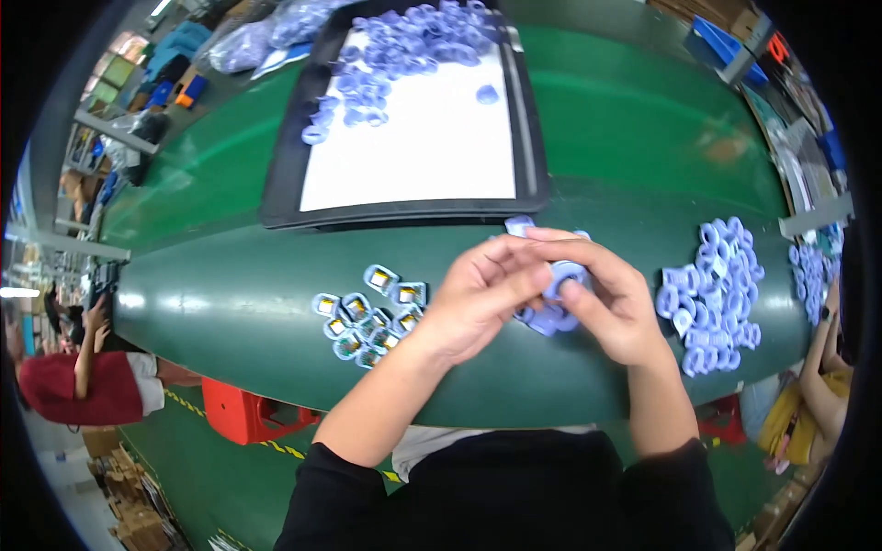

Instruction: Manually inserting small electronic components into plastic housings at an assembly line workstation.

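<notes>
In front of my chest, both hands meet over the green table. My left hand (482, 298) and my right hand (614, 298) are closed around a lavender ring-shaped plastic part (564, 272), fingers and thumbs pressing on it from both sides. Below them lie more lavender plastic parts (549, 321), partly hidden by the hands. Just beyond my fingertips sits another lavender piece (519, 225). To the left of my left hand is a loose group of pale-rimmed parts with small electronics inside (356, 306). A larger heap of lavender ring parts (706, 298) lies right of my right hand.
A black tray (287, 188) with a white liner stands ahead, lavender rings gathered toward its far end. Clear plastic bags (243, 48) lie far left. One person in dark red (83, 387) is at the left end; another in yellow (808, 418) at the right. A red stool (234, 411) stands below.
</notes>
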Available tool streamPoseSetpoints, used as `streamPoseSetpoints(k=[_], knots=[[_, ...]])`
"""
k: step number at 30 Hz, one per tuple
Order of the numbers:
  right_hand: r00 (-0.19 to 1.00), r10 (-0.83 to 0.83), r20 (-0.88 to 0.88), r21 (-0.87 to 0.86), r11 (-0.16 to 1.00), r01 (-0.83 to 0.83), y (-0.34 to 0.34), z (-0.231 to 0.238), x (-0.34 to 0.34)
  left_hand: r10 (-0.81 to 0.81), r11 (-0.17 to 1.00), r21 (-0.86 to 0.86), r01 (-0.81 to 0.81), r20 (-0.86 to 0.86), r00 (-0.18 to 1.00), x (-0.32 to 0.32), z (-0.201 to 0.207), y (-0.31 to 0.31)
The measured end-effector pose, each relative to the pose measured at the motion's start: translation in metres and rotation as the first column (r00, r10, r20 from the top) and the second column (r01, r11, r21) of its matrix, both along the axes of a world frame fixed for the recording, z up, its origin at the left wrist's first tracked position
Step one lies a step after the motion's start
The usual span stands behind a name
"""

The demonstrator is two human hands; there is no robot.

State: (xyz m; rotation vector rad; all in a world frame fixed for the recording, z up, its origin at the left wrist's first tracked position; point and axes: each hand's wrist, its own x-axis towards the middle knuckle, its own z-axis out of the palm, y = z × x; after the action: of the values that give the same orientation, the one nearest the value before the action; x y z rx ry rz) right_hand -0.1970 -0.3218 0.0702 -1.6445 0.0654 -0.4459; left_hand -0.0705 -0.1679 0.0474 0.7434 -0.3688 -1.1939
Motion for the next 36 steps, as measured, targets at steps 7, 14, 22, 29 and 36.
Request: streamPoseSetpoints(k=[7, 14, 22, 29, 36], knots=[[0.995, 0.06, 0.085, 0.076, 0.995, -0.067, -0.003, -0.015, -0.004, -0.067, 0.997, -0.023, 0.067, -0.005, 0.998, 0.002, -0.005, -0.007], [0.994, 0.092, 0.066, 0.315, 0.943, -0.108, 0.002, -0.005, -0.006, -0.012, 0.999, -0.029, 0.015, 0.112, 0.994, 0.0, -0.009, -0.002], [0.983, 0.109, 0.15, 0.33, 0.932, -0.154, -0.004, -0.02, 0.002, 0.024, 1.0, -0.02, -0.019, 0.256, 0.966, 0.003, -0.007, -0.004], [1.0, 0.011, -0.016, 0.166, 0.986, -0.008, 0.004, -0.007, -0.002, -0.01, 1.0, -0.024, 0.013, 0.119, 0.993, -0.001, -0.007, -0.004], [0.976, -0.218, -0.023, -0.072, 0.974, 0.216, 0.01, 0.0, -0.002, -0.064, 0.998, 0.007, 0.064, 0.008, 0.998, -0.006, -0.006, -0.008]])
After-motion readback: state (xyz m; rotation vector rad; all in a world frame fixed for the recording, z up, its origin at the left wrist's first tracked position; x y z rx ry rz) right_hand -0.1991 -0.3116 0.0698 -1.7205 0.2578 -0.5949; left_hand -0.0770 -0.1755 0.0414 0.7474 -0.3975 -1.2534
